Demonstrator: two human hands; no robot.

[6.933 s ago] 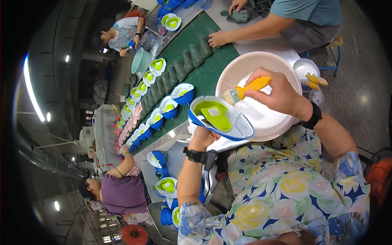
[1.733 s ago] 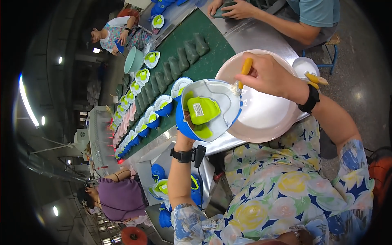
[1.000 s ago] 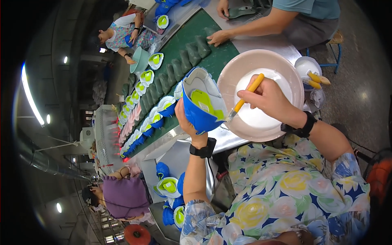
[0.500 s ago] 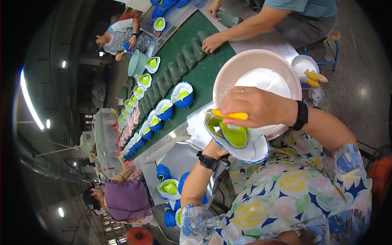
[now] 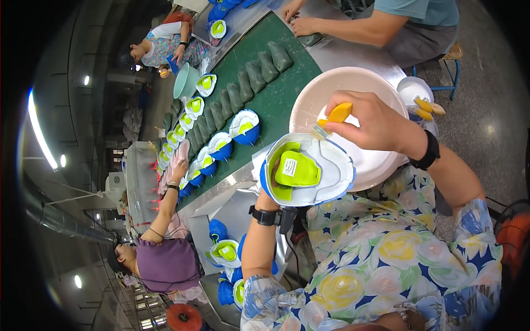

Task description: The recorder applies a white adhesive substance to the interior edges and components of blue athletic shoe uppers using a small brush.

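Note:
My left hand (image 5: 268, 198) supports a blue shoe upper (image 5: 332, 172) from below. The upper's white-coated underside and lime-green lining, with a small white label, face up; most of my left fingers are hidden beneath it. In my right hand (image 5: 371, 120) is a brush (image 5: 339, 112) with a yellow handle, closed in my grip. Its bristles hang at the upper's far edge; whether they touch cannot be told. Behind both stands a large pale pink basin (image 5: 302, 102) with white contents.
A green conveyor belt (image 5: 290, 80) carries rows of similar uppers (image 5: 243, 128) and grey-green shoe lasts (image 5: 255, 76). More uppers (image 5: 225, 251) lie at my left. A white tub (image 5: 413, 88) with yellow-handled brushes stands right of the basin. Co-workers sit across, at left and far right.
The brush has risen off the lime-green lining to the upper's far edge. My left hand has turned the upper flatter and shifted it left. A co-worker at left now reaches over the belt.

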